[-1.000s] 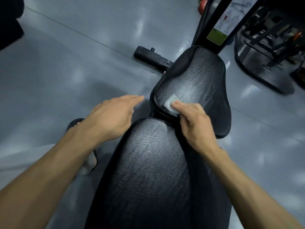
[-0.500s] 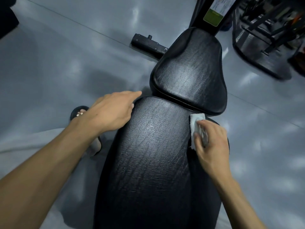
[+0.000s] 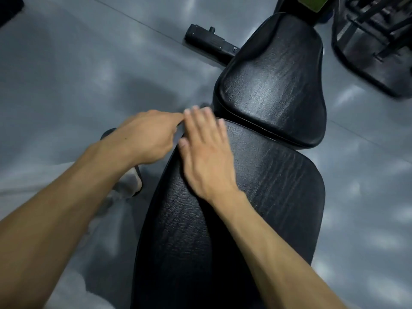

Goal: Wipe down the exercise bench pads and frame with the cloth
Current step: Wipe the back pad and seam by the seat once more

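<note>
The right hand (image 3: 207, 157) has swept from the long pad's right edge across to its upper left corner, meeting the left hand (image 3: 147, 139) there. Its fingers lie flat and blurred on the black textured long pad (image 3: 256, 197); the cloth is hidden, so whether it sits beneath the palm cannot be told. The left hand's grip is loosely curled at the pad's edge, holding nothing visible. Beyond, the seat pad (image 3: 274, 81) gleams above a glossy grey floor (image 3: 89, 74), a black frame foot (image 3: 209, 42) projecting left.
</note>
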`<state>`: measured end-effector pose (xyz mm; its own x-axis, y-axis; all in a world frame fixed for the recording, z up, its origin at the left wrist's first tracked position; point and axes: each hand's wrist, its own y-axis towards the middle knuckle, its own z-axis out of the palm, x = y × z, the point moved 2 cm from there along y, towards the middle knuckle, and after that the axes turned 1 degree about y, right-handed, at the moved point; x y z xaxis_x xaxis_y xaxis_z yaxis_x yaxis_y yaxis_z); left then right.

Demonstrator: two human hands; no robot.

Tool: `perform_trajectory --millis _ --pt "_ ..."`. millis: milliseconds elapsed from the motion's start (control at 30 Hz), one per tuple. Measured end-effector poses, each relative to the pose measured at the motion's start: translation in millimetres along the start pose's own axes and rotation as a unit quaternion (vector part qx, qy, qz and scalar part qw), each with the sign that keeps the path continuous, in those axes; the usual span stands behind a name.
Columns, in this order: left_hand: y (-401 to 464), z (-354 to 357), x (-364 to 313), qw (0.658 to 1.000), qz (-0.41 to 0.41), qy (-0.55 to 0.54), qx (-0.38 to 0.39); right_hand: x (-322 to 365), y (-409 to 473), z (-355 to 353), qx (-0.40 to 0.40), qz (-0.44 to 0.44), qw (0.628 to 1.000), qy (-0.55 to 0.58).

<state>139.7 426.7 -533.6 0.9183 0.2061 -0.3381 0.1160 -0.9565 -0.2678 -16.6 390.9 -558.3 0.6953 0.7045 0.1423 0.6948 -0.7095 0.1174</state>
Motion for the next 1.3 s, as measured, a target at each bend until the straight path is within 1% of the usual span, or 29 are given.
perform_trajectory --millis 67,133,167,233,267,300,333,400,433,467,500,567,600,633,667,700,767,800,833,867,900,967,1000,1033,1067,1133,1200,1267,1300 --pt "0 2 12 0.999 -0.015 0.029 0.008 1 -6 -5 0.045 -0.100 0.994 -0.019" --pt "-3 -1 18 0.999 -0.024 0.034 0.003 -30 -4 -15 0.066 -0.140 0.987 -0.051" --pt "-4 -3 19 0.999 -0.022 0.028 -0.005 -49 1 -19 0.063 -0.122 0.989 -0.060" --pt "-4 -5 22 1.000 -0.021 0.008 -0.019 -72 7 -25 0.047 -0.016 0.998 -0.044" --pt "-3 -6 21 0.999 -0.020 -0.002 -0.027 -67 3 -24 0.036 0.028 0.998 -0.032" --pt "-2 -7 19 0.999 -0.014 -0.009 -0.035 -54 -6 -21 0.027 0.036 0.999 -0.026" --pt "-1 -7 17 0.999 -0.004 -0.018 -0.043 -36 -20 -16 0.033 0.006 0.999 -0.022" --pt "0 -8 11 0.998 0.018 -0.035 -0.058 -11 -51 -12 0.081 -0.107 0.990 -0.035" --pt "0 -8 7 0.997 0.025 -0.043 -0.060 -14 -58 -13 0.091 -0.151 0.983 -0.052" --pt "0 -8 3 0.996 0.032 -0.051 -0.062 -28 -58 -16 0.084 -0.164 0.981 -0.058" --pt "0 -9 -2 0.996 0.040 -0.056 -0.062 -48 -54 -19 0.070 -0.136 0.986 -0.063" --pt "0 -7 -12 0.994 0.063 -0.060 -0.065 -93 -50 -29 0.031 0.024 0.998 -0.042" --pt "0 -5 -17 0.993 0.077 -0.062 -0.067 -108 -52 -33 0.007 0.115 0.993 -0.023" --pt "0 -4 -21 0.992 0.088 -0.065 -0.068 -110 -57 -33 -0.011 0.174 0.985 -0.009" --pt "1 -3 -25 0.991 0.096 -0.069 -0.068 -101 -62 -31 -0.018 0.187 0.982 0.000" --pt "3 -3 -28 0.990 0.105 -0.071 -0.069 -87 -69 -27 -0.012 0.159 0.987 0.000" --pt "8 -2 -35 0.988 0.117 -0.069 -0.068 -65 -83 -20 0.031 0.037 0.999 -0.021" --pt "11 -1 -38 0.988 0.125 -0.067 -0.067 -70 -86 -21 0.042 0.000 0.998 -0.037" --pt "12 -1 -42 0.987 0.133 -0.067 -0.067 -85 -88 -24 0.041 0.002 0.998 -0.049" --pt "14 -1 -46 0.985 0.142 -0.067 -0.067 -106 -90 -28 0.028 0.046 0.997 -0.055" --pt "15 -2 -51 0.983 0.153 -0.069 -0.070 -129 -91 -32 0.009 0.126 0.991 -0.048" --pt "16 -3 -63 0.979 0.176 -0.074 -0.074 -164 -96 -40 -0.036 0.296 0.955 -0.006" --pt "16 -3 -69 0.977 0.186 -0.074 -0.075 -164 -95 -39 -0.050 0.341 0.939 0.009" --pt "16 -3 -75 0.975 0.198 -0.070 -0.074 -151 -91 -37 -0.058 0.350 0.935 0.022" --pt "17 -2 -81 0.973 0.210 -0.064 -0.070 -131 -87 -33 -0.057 0.323 0.944 0.028" --pt "18 -1 -91 0.971 0.225 -0.058 -0.062 -84 -84 -25 -0.029 0.207 0.977 0.032" --pt "19 -1 -97 0.972 0.225 -0.052 -0.052 -57 -94 -20 0.014 0.113 0.993 0.028" --pt "21 -3 -101 0.973 0.222 -0.041 -0.046 -72 -100 -24 0.030 0.080 0.996 0.002" --pt "21 -6 -103 0.973 0.221 -0.039 -0.046 -88 -104 -26 0.030 0.091 0.995 -0.015"
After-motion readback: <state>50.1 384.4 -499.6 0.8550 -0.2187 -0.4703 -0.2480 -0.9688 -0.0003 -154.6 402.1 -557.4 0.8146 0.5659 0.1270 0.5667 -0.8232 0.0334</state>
